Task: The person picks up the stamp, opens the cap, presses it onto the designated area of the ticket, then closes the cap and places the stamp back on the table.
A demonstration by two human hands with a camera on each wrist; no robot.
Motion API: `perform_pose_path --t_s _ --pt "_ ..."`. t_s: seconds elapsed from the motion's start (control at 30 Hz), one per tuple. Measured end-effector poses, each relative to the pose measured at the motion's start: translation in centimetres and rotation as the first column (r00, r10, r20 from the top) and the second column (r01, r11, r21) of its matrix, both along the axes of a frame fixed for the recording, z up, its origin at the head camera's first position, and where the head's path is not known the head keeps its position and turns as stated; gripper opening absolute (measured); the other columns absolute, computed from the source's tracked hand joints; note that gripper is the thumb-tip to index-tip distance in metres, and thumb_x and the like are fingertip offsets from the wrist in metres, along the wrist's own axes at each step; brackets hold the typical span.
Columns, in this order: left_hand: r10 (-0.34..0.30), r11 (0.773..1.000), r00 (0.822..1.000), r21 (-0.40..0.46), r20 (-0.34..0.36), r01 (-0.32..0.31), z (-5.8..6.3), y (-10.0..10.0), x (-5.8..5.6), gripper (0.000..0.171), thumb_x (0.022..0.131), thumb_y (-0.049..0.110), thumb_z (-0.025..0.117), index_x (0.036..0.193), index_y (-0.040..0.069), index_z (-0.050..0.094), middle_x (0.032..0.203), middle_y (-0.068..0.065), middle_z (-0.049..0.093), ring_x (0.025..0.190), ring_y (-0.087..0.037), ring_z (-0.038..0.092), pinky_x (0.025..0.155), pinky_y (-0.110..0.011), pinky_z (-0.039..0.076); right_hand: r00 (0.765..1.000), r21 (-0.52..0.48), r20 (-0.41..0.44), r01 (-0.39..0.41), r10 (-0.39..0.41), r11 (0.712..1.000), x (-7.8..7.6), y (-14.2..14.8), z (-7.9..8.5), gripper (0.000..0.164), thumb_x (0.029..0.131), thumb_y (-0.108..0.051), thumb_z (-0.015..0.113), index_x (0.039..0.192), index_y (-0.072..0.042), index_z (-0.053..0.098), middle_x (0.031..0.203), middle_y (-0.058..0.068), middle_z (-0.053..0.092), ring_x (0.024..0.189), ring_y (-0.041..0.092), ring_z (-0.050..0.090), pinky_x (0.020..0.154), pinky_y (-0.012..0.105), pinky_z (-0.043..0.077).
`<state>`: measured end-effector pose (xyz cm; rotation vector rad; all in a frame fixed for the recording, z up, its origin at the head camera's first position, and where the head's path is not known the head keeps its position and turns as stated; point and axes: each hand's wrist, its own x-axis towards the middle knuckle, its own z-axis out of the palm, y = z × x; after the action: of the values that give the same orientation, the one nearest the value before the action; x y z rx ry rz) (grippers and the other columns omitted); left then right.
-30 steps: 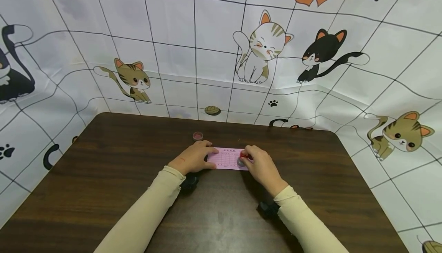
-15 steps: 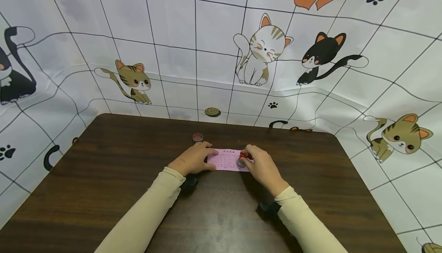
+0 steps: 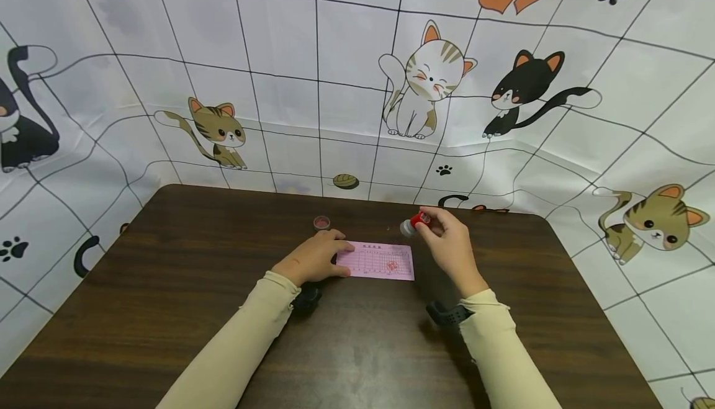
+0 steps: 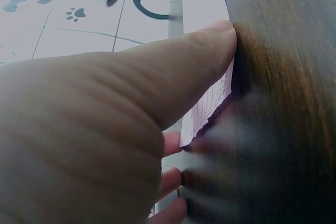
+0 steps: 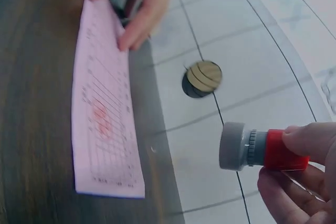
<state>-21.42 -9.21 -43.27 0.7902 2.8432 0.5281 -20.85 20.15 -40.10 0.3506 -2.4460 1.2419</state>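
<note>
A pink printed slip of paper (image 3: pixel 371 259) lies flat on the dark wooden table. Its printed grid bears a round red stamp mark (image 3: pixel 393 265) towards the right end. At the slip's left end rests my left hand (image 3: pixel 313 260); thumb and fingertips, fairly straight, press its edges. My right hand (image 3: pixel 451 249) holds a stamp (image 5: pixel 257 148) by its red handle, between thumb and fingers. The stamp's grey round head points left, raised off the paper beyond its right end. In the left wrist view the thumb (image 4: pixel 194 61) covers part of the slip.
Just beyond my left hand stands a small round ink pad (image 3: pixel 321 223) with a reddish inside. The brown table (image 3: pixel 167 285) ends at a white curtain (image 3: pixel 279 105) printed with cats and grid lines. Each wrist wears a dark band.
My right hand has lifted the stamp off the slip and carried it up and to the right, uncovering the red mark. The left hand has stayed on the slip.
</note>
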Motion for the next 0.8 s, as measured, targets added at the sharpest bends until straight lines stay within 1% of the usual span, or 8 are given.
perform_pose_path --t_s 0.17,0.23,0.37,0.47,0.57,0.63,0.7,0.8 --pt "-0.014 1.0 1.0 0.001 -0.013 0.014 0.1 -0.1 -0.1 0.057 0.091 0.042 0.079 0.141 0.018 0.066 0.15 -0.013 0.052 0.138 -0.033 0.049 0.113 -0.048 0.043 0.999 -0.158 0.026 0.052 -0.048 0.986 -0.4 1.6 0.0 0.031 0.096 -0.001 0.071 0.126 0.004 0.066 0.123 0.021 0.069 0.11 0.033 0.069 0.086 0.011 0.052" --pt "-0.016 1.0 1.0 -0.004 -0.014 0.015 0.1 -0.1 -0.1 0.057 0.091 0.042 0.079 0.141 0.018 0.066 0.15 -0.013 0.052 0.138 -0.033 0.049 0.114 -0.048 0.043 0.998 -0.217 0.037 0.058 -0.051 0.974 -0.4 1.9 -0.1 0.03 0.096 0.002 0.069 0.126 0.006 0.064 0.126 0.022 0.068 0.113 0.034 0.068 0.085 0.007 0.05" --pt "-0.014 1.0 1.0 -0.001 -0.005 0.014 0.1 -0.1 0.0 0.057 0.091 0.042 0.079 0.141 0.018 0.066 0.151 -0.013 0.051 0.139 -0.033 0.049 0.113 -0.049 0.043 0.995 -0.271 0.083 0.069 -0.048 0.96 -0.4 2.2 -0.6 0.032 0.096 0.004 0.068 0.127 0.008 0.062 0.13 0.024 0.065 0.115 0.031 0.066 0.087 0.007 0.049" --pt "-0.017 1.0 1.0 0.0 0.002 0.017 0.1 -0.2 0.1 0.058 0.091 0.042 0.079 0.142 0.018 0.065 0.152 -0.014 0.051 0.139 -0.034 0.049 0.113 -0.049 0.043 0.994 -0.296 0.1 0.071 -0.043 0.953 -0.5 2.3 -0.9 0.034 0.096 0.004 0.069 0.128 0.011 0.061 0.13 0.027 0.065 0.111 0.021 0.067 0.088 0.008 0.049" --pt "-0.019 1.0 1.0 -0.006 0.005 0.019 0.2 -0.2 0.1 0.059 0.092 0.043 0.079 0.143 0.019 0.064 0.151 -0.013 0.051 0.139 -0.033 0.049 0.113 -0.049 0.043 0.996 -0.331 0.089 0.059 -0.031 0.942 -0.5 2.3 -1.1 0.034 0.095 0.005 0.07 0.127 0.011 0.061 0.129 0.028 0.065 0.103 0.007 0.066 0.088 0.009 0.051" --pt "-0.023 1.0 1.0 -0.007 0.007 0.023 0.2 -0.2 0.1 0.06 0.092 0.043 0.079 0.144 0.019 0.063 0.152 -0.013 0.051 0.139 -0.033 0.049 0.113 -0.049 0.043 0.998 -0.355 0.066 0.042 -0.019 0.934 -0.4 2.4 -1.1 0.033 0.095 0.005 0.071 0.126 0.01 0.062 0.128 0.027 0.066 0.099 0.0 0.065 0.088 0.01 0.051" --pt "-0.03 1.0 1.0 -0.01 0.009 0.03 0.3 -0.2 0.1 0.061 0.092 0.043 0.078 0.145 0.019 0.062 0.152 -0.012 0.05 0.139 -0.033 0.049 0.113 -0.049 0.042 0.999 -0.366 0.045 0.026 -0.011 0.93 -0.4 2.6 -1.1 0.032 0.094 0.004 0.072 0.124 0.009 0.063 0.127 0.025 0.066 0.098 -0.001 0.064 0.088 0.011 0.052" --pt "-0.034 0.999 0.999 -0.014 0.006 0.034 0.3 -0.2 0.1 0.061 0.092 0.044 0.078 0.144 0.018 0.063 0.152 -0.012 0.05 0.139 -0.033 0.049 0.113 -0.049 0.043 1.0 -0.367 0.014 0.002 0.003 0.93 -0.4 2.9 -1.1 0.031 0.094 0.002 0.073 0.123 0.008 0.064 0.126 0.024 0.067 0.1 0.001 0.065 0.088 0.011 0.052"
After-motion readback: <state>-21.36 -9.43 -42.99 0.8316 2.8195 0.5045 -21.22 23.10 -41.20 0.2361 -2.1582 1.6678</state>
